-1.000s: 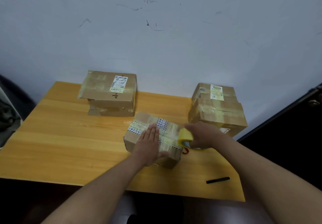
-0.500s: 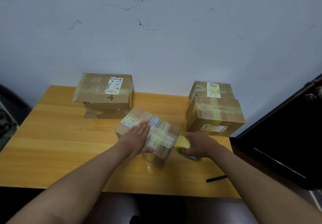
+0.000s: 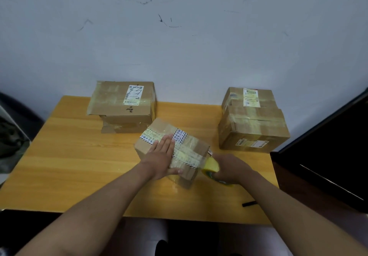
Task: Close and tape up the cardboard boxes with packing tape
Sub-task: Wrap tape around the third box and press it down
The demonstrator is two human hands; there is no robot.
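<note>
Head view shows the person's left hand lying flat, fingers straight, on top of the small box near the middle of the table, thumb on its near side. The right hand grips the yellow tape roll just off the box's right end, a clear strip running from roll to box. Judging by this, the box is closed and partly taped. The stacked boxes at the back right corner look taped; the large box at the back edge has a loose flap, so it may still need work. A black marker lies near the front right corner. Behind stands a scuffed white wall.
</note>
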